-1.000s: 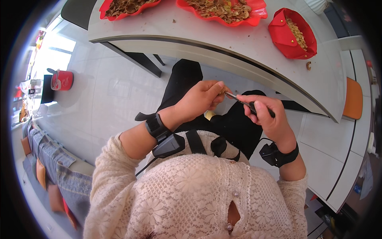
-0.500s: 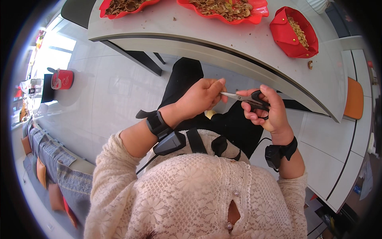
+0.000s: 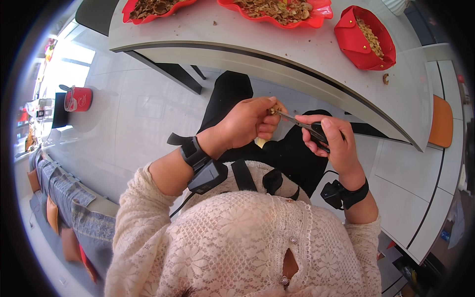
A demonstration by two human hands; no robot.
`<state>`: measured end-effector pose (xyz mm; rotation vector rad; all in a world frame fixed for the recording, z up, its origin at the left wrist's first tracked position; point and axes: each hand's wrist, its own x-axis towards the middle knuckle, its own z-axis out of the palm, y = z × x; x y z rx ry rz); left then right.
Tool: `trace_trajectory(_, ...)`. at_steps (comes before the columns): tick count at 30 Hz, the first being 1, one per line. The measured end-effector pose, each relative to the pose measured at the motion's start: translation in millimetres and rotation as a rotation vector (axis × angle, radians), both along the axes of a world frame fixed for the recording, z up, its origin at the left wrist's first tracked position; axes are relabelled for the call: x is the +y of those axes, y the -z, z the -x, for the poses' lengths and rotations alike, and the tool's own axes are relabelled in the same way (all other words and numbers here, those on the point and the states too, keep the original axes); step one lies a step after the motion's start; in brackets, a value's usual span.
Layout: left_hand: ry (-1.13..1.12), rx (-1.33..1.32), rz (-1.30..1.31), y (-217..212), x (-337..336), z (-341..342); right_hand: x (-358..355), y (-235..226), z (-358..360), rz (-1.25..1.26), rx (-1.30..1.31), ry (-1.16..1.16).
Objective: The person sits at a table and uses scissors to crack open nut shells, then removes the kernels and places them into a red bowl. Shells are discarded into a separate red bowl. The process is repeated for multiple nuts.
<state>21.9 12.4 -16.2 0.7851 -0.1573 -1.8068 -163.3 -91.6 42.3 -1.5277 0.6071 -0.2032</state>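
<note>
My left hand (image 3: 247, 123) is closed, pinching a small dried tan-and-brown piece (image 3: 272, 112) between thumb and fingertips. Its exact kind is too small to make out. A pair of black-handled scissors (image 3: 316, 131) is in my right hand (image 3: 341, 146), the fingers wrapped round the handles. The scissors' metal blades point left, their tips at the piece. Both hands are above my lap, just in front of the table's near edge.
On the white table (image 3: 237, 34) are a red tray (image 3: 321, 14) of dried brown pieces, another red tray (image 3: 148, 18) to its left and a red box (image 3: 354, 42) of small tan bits. A crumb (image 3: 385, 78) lies beside the box. A red bucket (image 3: 81, 99) stands at left.
The dried piece now shows between my left fingertips. My right hand has turned and shifted slightly lower, and the scissors tilt more, their tips now at the piece.
</note>
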Motion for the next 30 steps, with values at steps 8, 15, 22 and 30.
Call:
trace_trajectory(8,-0.01,-0.071,0.139,1.2,-0.1,1.6,1.8,3.7,-1.4,-0.052,-0.024,0.017)
trace_trajectory(15,0.021,0.017,0.149,0.6,0.2,-0.8,-13.2,7.3,1.0,-0.359,-0.053,0.034)
trace_trajectory(22,-0.076,0.122,0.266,7.6,-0.9,-3.7,-17.9,3.8,8.4,-0.359,-0.14,0.061)
trace_trajectory(30,-0.107,0.303,0.329,-0.2,0.3,-7.5,-14.3,2.3,12.5,-0.317,-0.175,0.052)
